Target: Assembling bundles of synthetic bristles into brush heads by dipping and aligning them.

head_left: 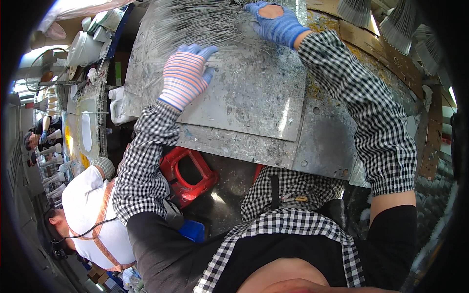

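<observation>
A heap of thin grey metal wires (205, 24) lies across the far part of the metal-topped table (244, 102), its strands partly smeared by motion. At its near edge rests my left hand (184, 75), in a pink, white and blue striped glove, fingers stretched over the wires and thumb apart. My right hand (279, 23), in a blue glove with a brownish patch on its back, is at the heap's right end. Its fingers point left, touching or just over the wire ends, with the thumb apart from them. No wire shows clearly gripped in either hand.
Bundles of fine wire (398, 27) stand at the far right beside brown boards (381, 53). A white jug (118, 105) is left of the table. A red stool (188, 176) and a blue bin (192, 230) are below. A co-worker in a white shirt (93, 215) sits at left.
</observation>
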Motion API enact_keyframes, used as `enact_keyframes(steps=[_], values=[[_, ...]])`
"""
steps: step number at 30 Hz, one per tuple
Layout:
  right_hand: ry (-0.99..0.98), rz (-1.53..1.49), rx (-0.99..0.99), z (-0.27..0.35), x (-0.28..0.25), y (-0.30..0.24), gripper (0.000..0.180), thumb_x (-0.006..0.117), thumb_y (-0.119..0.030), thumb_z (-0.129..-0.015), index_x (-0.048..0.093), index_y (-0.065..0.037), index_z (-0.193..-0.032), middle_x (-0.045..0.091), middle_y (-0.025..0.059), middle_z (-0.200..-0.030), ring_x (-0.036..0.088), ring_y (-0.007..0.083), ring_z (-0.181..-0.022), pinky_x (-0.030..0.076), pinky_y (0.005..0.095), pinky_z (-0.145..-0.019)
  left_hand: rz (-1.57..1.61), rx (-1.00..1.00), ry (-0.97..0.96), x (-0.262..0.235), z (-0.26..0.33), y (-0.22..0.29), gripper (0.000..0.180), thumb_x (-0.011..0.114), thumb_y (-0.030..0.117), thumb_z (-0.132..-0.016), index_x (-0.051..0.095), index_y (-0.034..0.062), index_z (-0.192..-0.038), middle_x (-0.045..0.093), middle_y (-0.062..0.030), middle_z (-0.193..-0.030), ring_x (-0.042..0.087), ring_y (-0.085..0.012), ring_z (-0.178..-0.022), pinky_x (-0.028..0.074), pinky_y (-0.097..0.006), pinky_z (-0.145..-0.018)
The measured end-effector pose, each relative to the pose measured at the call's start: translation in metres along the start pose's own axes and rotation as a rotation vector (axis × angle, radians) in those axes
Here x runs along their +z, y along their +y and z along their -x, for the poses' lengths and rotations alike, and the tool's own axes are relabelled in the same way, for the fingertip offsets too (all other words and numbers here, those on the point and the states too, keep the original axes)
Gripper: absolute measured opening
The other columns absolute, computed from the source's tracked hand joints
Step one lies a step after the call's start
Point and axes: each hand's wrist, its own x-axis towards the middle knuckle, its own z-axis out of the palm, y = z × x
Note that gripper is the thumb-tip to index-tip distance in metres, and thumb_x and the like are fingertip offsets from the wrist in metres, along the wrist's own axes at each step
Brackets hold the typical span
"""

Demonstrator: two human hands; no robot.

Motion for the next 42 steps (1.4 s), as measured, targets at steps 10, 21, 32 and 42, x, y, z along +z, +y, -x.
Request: enact_keyframes(steps=[10, 21, 32, 42], values=[[-0.237, 0.139, 0.110, 0.020, -0.011, 0.005, 0.029, 0.053, -0.022, -0.098, 0.062, -0.013, -0.125, 0.072, 0.0116, -0.092, 0.070, 0.0296, -0.081, 0.057, 0.0424, -0.075, -0.198, -0.165, 0.003, 0.037, -0.084, -0.072, 0.101, 0.080, 0.041, -0.064, 0.036, 0.0070, -0.149, 0.045, -0.0149, -0.147, 0.041, -0.0320, -0.137, 0.038, -0.046, -0.111], [-0.115, -0.033, -0.100, -0.022, -0.059, -0.063, 0.029, 0.055, -0.019, -0.092, 0.059, -0.008, -0.119, 0.068, 0.0185, -0.089, 0.068, 0.0309, -0.080, 0.055, 0.0423, -0.068, -0.292, -0.086, 0.015, 0.048, -0.080, -0.080, 0.086, 0.077, 0.047, -0.071, 0.046, 0.0102, -0.143, 0.057, -0.0164, -0.135, 0.055, -0.0260, -0.127, 0.037, -0.047, -0.109], [-0.291, 0.035, -0.167, -0.101, 0.087, -0.098, 0.050, 0.038, -0.041, -0.103, 0.046, -0.016, -0.146, 0.071, 0.0204, -0.100, 0.070, 0.0402, -0.080, 0.057, 0.0507, -0.070, 0.070, 0.010, -0.013, 0.014, 0.028, 0.010, 0.074, 0.080, 0.032, -0.062, 0.056, 0.0048, -0.127, 0.058, -0.0156, -0.112, 0.056, -0.0343, -0.107, 0.045, -0.045, -0.097], [-0.164, 0.235, -0.184, -0.110, 0.083, -0.060, 0.036, 0.046, -0.022, -0.100, 0.056, -0.008, -0.132, 0.069, 0.0167, -0.093, 0.070, 0.0330, -0.075, 0.058, 0.0448, -0.063, 0.134, 0.323, -0.052, 0.020, -0.004, 0.039, 0.067, 0.079, 0.028, -0.068, 0.056, 0.0051, -0.127, 0.066, -0.0177, -0.115, 0.064, -0.0315, -0.107, 0.047, -0.044, -0.098]])
